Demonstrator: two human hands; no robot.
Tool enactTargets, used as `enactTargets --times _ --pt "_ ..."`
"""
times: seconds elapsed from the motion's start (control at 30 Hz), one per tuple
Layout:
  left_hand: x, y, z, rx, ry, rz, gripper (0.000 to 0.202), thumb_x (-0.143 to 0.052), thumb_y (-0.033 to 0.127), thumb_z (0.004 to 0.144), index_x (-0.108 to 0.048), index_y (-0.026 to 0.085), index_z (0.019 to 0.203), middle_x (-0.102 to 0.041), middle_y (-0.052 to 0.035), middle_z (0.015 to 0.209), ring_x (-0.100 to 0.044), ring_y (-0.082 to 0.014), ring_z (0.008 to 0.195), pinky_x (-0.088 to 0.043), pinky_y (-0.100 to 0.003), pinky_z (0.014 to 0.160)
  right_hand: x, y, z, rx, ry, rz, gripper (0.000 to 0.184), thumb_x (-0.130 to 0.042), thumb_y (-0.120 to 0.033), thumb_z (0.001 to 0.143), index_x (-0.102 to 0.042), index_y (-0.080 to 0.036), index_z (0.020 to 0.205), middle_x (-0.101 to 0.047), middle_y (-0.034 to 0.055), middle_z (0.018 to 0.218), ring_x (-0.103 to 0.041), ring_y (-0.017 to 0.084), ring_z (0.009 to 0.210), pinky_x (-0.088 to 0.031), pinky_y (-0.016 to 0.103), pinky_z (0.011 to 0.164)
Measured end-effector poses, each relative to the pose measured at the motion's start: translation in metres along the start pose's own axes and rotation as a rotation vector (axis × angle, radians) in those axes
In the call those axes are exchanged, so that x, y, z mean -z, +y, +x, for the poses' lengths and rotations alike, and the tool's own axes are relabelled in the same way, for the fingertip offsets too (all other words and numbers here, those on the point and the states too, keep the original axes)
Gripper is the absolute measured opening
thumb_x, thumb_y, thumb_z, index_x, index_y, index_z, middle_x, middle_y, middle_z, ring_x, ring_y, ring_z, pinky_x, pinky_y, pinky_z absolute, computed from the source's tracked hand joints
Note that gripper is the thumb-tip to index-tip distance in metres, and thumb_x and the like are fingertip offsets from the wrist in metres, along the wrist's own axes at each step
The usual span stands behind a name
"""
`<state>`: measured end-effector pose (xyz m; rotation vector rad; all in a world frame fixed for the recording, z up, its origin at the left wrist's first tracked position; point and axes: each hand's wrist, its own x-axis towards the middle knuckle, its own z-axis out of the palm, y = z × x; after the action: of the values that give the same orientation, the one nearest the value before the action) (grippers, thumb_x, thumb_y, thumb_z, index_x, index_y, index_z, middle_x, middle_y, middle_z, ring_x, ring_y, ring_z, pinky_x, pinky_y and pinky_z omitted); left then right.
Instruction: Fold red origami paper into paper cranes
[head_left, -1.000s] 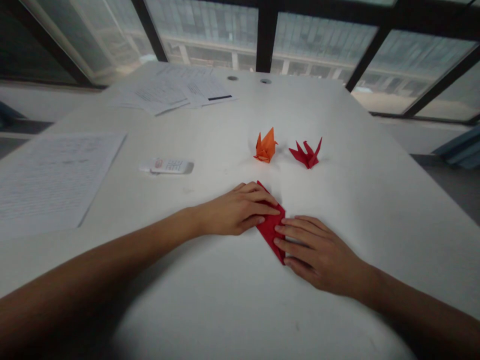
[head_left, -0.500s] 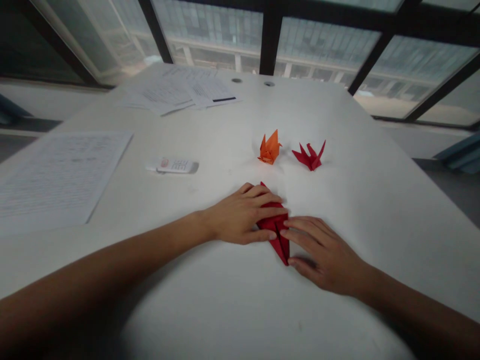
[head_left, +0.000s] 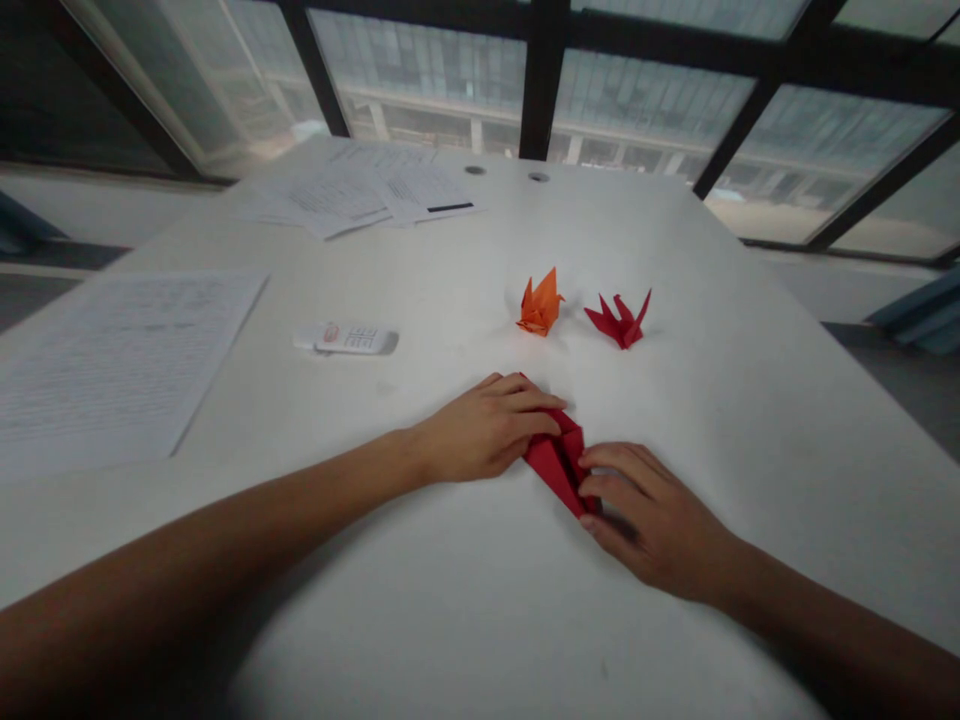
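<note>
A piece of red folded paper (head_left: 553, 470) lies on the white table between my two hands, its long, narrow shape running from upper left to lower right. My left hand (head_left: 491, 428) rests over the upper left part, fingers bent across it and holding it down; the thumb is mostly hidden. At the lower right, my right hand (head_left: 652, 515) has its thumb and fingertips closed on the paper's right edge, where a flap stands slightly raised along a dark centre slit. Beyond my hands stand an orange paper crane (head_left: 541, 304) and a red paper crane (head_left: 621, 321).
A white glue tube (head_left: 352, 339) with printed labels lies left of the cranes. One printed sheet (head_left: 127, 360) is at the left edge, and several loose papers (head_left: 345, 195) are at the back. Dark-framed windows (head_left: 536, 90) border the table's (head_left: 750, 420) far side.
The right edge of the red paper is now lifted and pulled a little to the right by my right hand. My left fingers have curled, and the thumb is tucked out of sight.
</note>
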<state>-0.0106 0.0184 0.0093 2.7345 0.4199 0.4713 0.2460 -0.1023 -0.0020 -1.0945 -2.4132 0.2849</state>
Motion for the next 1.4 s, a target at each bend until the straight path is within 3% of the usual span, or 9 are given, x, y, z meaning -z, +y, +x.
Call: enactTargets --times 0.13,0.23,0.47,0.7,0.97,1.2,1.33,1.4 --pt "0.003 0.000 0.002 0.031 0.009 -0.088 0.023 -0.054 0.017 0.098 -0.071 0.022 0.111 -0.069 -0.0073 0.136 -0.059 -0.0259 0.123 -0.043 -0.045 0.110 -0.001 0.001 0.000 -0.104 0.074 0.052 0.005 -0.060 -0.020 0.097 -0.058 -0.023 0.101 -0.065 0.0119 0.113 -0.064 0.025 0.104 -0.058 0.044 0.091" --pt "0.004 0.000 0.002 0.073 0.010 -0.139 0.016 -0.060 0.031 0.099 -0.071 0.022 0.105 -0.071 -0.0072 0.133 -0.060 -0.0263 0.122 -0.043 -0.044 0.110 -0.001 0.004 -0.001 -0.189 0.118 0.079 0.010 -0.059 -0.015 0.094 -0.057 -0.023 0.100 -0.062 0.0106 0.112 -0.064 0.025 0.104 -0.058 0.042 0.091" --pt "0.005 0.003 0.001 0.110 0.000 -0.134 0.043 -0.076 0.060 0.083 -0.066 0.021 0.100 -0.068 -0.0094 0.134 -0.056 -0.0313 0.123 -0.043 -0.048 0.110 0.000 0.008 0.001 -0.287 0.161 0.142 0.037 -0.054 -0.002 0.081 -0.059 -0.025 0.110 -0.059 0.0086 0.115 -0.065 0.024 0.105 -0.062 0.038 0.084" --pt "0.007 0.017 0.002 0.082 -0.045 0.003 0.057 -0.073 0.070 0.080 -0.064 0.018 0.103 -0.065 -0.0134 0.140 -0.055 -0.0374 0.126 -0.042 -0.055 0.110 0.000 0.007 0.001 -0.329 0.175 0.149 0.049 -0.054 -0.001 0.077 -0.062 -0.026 0.118 -0.057 0.0094 0.124 -0.064 0.025 0.113 -0.063 0.037 0.084" --pt "0.004 0.019 0.001 0.069 -0.046 0.119 0.049 -0.062 0.060 0.092 -0.065 0.015 0.112 -0.065 -0.0142 0.142 -0.060 -0.0369 0.128 -0.047 -0.054 0.108 0.001 0.007 0.001 -0.361 0.153 0.140 0.050 -0.056 -0.005 0.080 -0.061 -0.027 0.125 -0.052 0.0110 0.136 -0.058 0.028 0.127 -0.058 0.046 0.103" --pt "-0.001 0.022 -0.005 -0.096 -0.051 0.318 0.034 -0.051 0.044 0.104 -0.070 0.015 0.101 -0.069 -0.0132 0.138 -0.063 -0.0366 0.129 -0.053 -0.052 0.106 0.001 0.009 0.000 -0.359 0.145 0.128 0.053 -0.054 -0.007 0.083 -0.058 -0.026 0.132 -0.052 0.0116 0.141 -0.055 0.028 0.133 -0.052 0.048 0.110" --pt "0.000 0.032 -0.004 -0.087 -0.004 0.394 0.021 -0.060 0.034 0.098 -0.071 0.016 0.099 -0.067 -0.0127 0.140 -0.054 -0.0400 0.139 -0.039 -0.063 0.120 0.001 0.009 0.001 -0.356 0.146 0.136 0.054 -0.056 -0.009 0.085 -0.054 -0.025 0.136 -0.053 0.0114 0.141 -0.054 0.027 0.133 -0.051 0.047 0.112" --pt "0.000 0.035 -0.003 -0.125 0.053 0.395 0.014 -0.061 0.026 0.097 -0.070 0.016 0.095 -0.069 -0.0111 0.137 -0.055 -0.0361 0.138 -0.038 -0.059 0.123 0.001 0.009 0.002 -0.338 0.138 0.146 0.051 -0.058 -0.012 0.088 -0.053 -0.025 0.136 -0.055 0.0109 0.139 -0.055 0.027 0.131 -0.049 0.046 0.113"
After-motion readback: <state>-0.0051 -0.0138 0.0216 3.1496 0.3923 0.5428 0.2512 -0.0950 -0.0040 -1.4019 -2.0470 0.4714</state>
